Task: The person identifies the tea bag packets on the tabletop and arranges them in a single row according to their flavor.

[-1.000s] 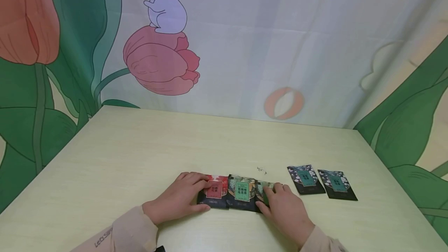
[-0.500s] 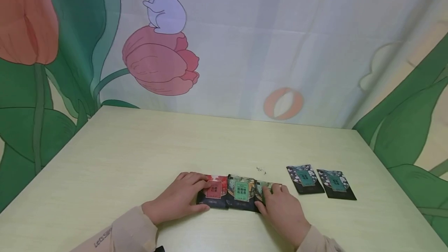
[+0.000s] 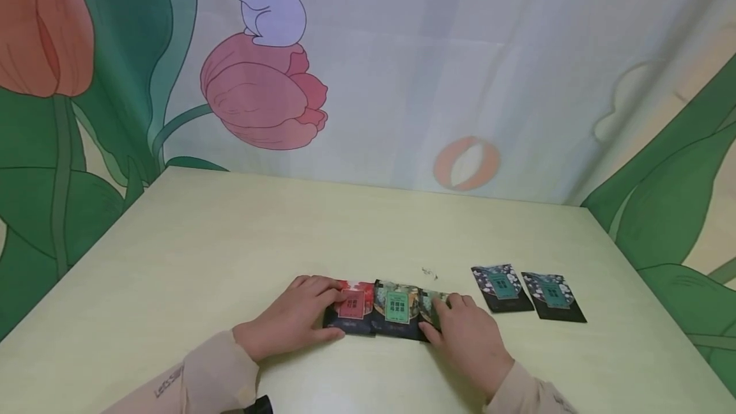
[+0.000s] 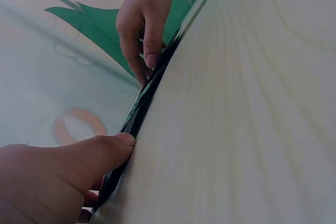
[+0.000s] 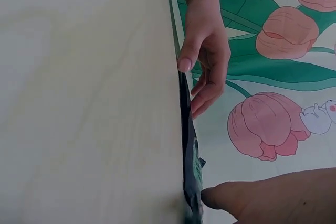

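Note:
Three flat tea sachets lie side by side on the table in the head view: a red and black one (image 3: 353,312), a green and black one (image 3: 398,312) in the middle, and another green one (image 3: 428,304) partly under fingers. My left hand (image 3: 296,321) rests on the left part of the red sachet, thumb at its near edge. Over the rightmost sachet lies my right hand (image 3: 468,337), its thumb beside the middle sachet. The wrist views show the row edge-on as a thin dark strip (image 4: 142,111), with relaxed fingers touching it from both ends.
Two dark floral sachets, one (image 3: 503,288) left of the other (image 3: 554,297), lie at the right of the pale table (image 3: 230,235). A small dark mark (image 3: 429,273) shows behind the row. A curtain (image 3: 391,82) with printed tulips hangs at the back.
Both hands keep their places on the row, and the sachets have not visibly moved. The head view has tilted down slightly, then the scene sits a little higher.

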Demonstrator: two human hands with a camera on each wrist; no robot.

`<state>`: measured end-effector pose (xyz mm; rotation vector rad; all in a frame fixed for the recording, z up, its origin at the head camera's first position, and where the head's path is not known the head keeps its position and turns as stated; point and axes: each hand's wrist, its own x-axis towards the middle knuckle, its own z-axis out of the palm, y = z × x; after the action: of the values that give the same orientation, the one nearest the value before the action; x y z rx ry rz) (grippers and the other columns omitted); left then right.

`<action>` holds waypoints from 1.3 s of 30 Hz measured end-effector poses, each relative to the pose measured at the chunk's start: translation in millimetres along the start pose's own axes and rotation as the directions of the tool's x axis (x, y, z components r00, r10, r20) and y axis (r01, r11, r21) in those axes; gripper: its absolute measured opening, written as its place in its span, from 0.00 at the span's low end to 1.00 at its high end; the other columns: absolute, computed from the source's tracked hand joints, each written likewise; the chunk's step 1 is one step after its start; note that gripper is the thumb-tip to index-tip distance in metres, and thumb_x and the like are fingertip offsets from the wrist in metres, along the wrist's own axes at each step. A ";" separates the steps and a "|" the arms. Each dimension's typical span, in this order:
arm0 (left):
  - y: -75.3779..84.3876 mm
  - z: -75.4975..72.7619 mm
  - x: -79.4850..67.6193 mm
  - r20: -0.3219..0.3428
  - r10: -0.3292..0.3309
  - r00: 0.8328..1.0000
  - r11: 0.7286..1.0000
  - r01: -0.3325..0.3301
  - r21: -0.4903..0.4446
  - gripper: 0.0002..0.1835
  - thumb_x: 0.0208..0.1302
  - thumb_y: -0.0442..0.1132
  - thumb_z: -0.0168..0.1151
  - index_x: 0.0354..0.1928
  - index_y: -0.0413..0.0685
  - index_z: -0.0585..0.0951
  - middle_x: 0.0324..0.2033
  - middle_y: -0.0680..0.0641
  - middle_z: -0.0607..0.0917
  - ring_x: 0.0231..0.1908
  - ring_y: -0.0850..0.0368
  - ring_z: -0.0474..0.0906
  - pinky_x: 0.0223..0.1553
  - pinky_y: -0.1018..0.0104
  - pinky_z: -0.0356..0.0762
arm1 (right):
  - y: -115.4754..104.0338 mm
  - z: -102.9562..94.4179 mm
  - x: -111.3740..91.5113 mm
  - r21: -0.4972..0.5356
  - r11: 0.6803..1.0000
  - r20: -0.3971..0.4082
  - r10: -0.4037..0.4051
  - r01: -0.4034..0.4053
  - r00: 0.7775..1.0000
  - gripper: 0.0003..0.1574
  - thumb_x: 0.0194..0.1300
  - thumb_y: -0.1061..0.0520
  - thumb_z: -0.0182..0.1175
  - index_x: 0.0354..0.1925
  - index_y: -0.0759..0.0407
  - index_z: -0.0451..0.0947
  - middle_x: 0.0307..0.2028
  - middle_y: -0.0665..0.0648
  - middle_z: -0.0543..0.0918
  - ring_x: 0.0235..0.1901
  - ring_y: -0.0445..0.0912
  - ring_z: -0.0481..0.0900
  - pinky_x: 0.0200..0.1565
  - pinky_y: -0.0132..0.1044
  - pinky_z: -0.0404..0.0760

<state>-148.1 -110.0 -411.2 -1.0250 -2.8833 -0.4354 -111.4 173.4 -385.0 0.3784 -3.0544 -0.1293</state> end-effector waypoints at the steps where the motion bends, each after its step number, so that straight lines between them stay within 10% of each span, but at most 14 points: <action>1: -0.3 0.0 0.1 0.002 -0.001 1.000 1.000 0.001 0.000 0.32 0.58 0.60 0.65 0.60 0.49 0.77 0.60 0.50 0.76 0.61 0.51 0.69 0.66 0.51 0.64 | 1.4 -0.5 0.5 -0.002 1.000 -0.002 -0.006 0.006 1.000 0.34 0.64 0.38 0.58 0.56 0.61 0.78 0.46 0.62 0.82 0.46 0.56 0.79 0.43 0.46 0.83; 17: -2.7 0.6 0.4 -0.001 -0.003 1.000 1.000 0.003 -0.008 0.32 0.57 0.60 0.65 0.59 0.50 0.77 0.60 0.50 0.76 0.61 0.51 0.70 0.66 0.51 0.64 | 43.8 -11.3 4.0 0.081 0.988 -0.163 -0.114 0.129 0.980 0.30 0.61 0.41 0.63 0.55 0.59 0.79 0.48 0.59 0.83 0.48 0.53 0.81 0.52 0.51 0.80; 39: 0.7 -1.1 0.4 0.004 -0.020 1.000 1.000 0.020 -0.010 0.33 0.56 0.61 0.65 0.59 0.51 0.77 0.60 0.51 0.76 0.61 0.52 0.70 0.66 0.51 0.64 | 106.7 5.8 22.5 0.240 0.968 -0.087 -0.053 0.072 0.995 0.32 0.61 0.45 0.64 0.59 0.58 0.76 0.56 0.64 0.77 0.56 0.61 0.75 0.55 0.59 0.76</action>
<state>-148.1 -109.6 -409.9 -1.0007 -2.8997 -0.4495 -159.3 271.4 -380.0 0.4811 -2.9849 0.2545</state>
